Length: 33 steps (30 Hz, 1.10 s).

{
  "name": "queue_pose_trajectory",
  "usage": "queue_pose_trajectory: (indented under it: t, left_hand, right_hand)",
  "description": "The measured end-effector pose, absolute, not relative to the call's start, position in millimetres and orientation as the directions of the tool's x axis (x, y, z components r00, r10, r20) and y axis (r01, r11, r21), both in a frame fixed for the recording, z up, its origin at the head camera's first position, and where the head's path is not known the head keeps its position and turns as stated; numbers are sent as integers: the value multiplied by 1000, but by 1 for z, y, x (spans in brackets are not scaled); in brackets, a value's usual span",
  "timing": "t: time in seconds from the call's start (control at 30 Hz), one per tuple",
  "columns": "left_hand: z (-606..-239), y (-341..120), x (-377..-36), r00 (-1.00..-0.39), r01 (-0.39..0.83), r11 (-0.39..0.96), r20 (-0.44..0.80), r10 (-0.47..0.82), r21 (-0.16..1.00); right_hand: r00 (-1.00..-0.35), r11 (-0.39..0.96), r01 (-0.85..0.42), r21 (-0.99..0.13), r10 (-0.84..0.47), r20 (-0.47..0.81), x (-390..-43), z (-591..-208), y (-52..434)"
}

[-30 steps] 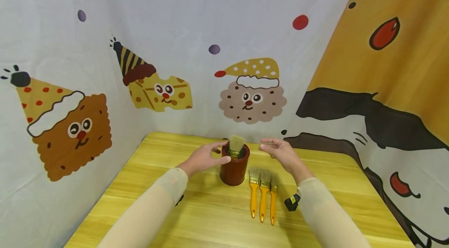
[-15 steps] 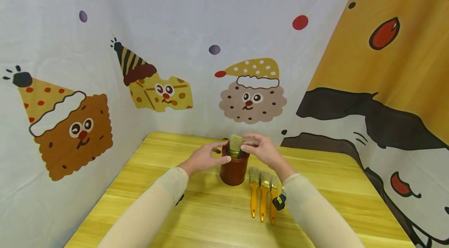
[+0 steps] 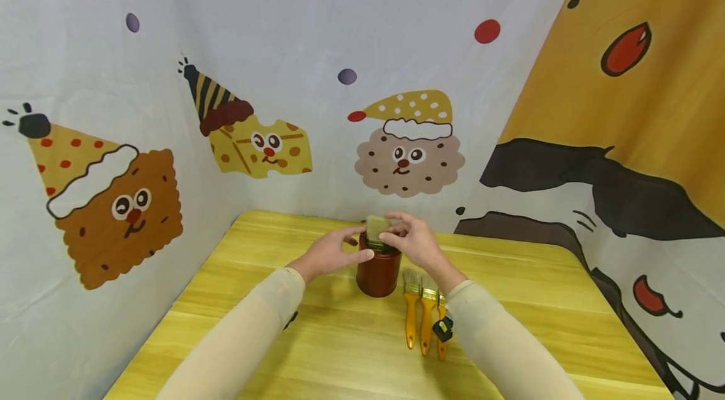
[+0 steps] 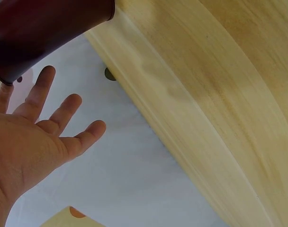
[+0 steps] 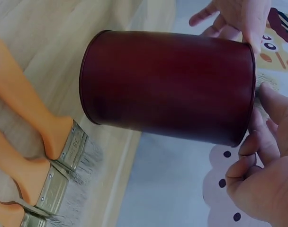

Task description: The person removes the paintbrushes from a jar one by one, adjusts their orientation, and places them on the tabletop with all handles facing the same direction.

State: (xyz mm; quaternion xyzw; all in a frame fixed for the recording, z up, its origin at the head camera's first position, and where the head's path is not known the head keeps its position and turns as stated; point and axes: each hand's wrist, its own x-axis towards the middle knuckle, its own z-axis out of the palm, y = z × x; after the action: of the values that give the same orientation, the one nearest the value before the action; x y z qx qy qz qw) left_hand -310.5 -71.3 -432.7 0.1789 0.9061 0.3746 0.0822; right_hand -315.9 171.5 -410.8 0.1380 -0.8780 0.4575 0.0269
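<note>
Two hands: both at the rim of the cup (image 3: 378,271), which stands upright on the table (image 3: 317,350).
Right hand (image 3: 412,240): fingers curled, pinching the bristles of the brush (image 3: 376,228) standing in the cup.
Left hand (image 3: 330,253): fingers spread and relaxed, thumb at the cup's left rim, holding nothing.
Loose brushes (image 3: 421,312): three, yellow-handled, flat on the table just right of the cup.
Backdrop (image 3: 255,142): cartoon cloth behind the cup.

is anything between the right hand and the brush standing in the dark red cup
Nothing visible. The right hand is already at the bristles of the brush sticking up from the dark red cup; the left hand rests against the cup's other side.
</note>
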Motion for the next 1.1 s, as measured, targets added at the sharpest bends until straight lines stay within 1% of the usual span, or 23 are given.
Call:
queue_pose_trajectory:
  t: [0.2, 0.33, 0.63, 0.73, 0.83, 0.93, 1.1]
  left_hand:
    - [-432, -72, -313, -923, 257, 657, -23, 385, 709]
    - [-432, -72, -313, -923, 257, 656, -22, 385, 710]
    - [-433, -71, -312, -919, 270, 646, -8, 393, 714]
    - [-433, -70, -311, -920, 270, 648, -8, 393, 712]
    - [-434, -70, -312, -920, 274, 649, -4, 392, 710]
    - [-434, -71, -312, -917, 282, 647, 1, 398, 709]
    - [-434, -73, -311, -916, 285, 639, 5, 402, 714]
  right_hand:
    - [-938, 560, -343, -754, -244, 245, -314, -411, 161]
    - [-928, 601, -373, -707, -251, 275, -313, -412, 153]
    - [-936, 742, -329, -583, -172, 308, -307, -414, 137]
    - [-934, 765, -325, -556, -166, 317, -305, -413, 135]
    - [-933, 763, -326, -558, -166, 318, -304, -409, 136]
    - [-933, 744, -328, -582, -159, 322, -304, -402, 138]
    - [-915, 667, -382, -640, -175, 364, -308, -380, 146]
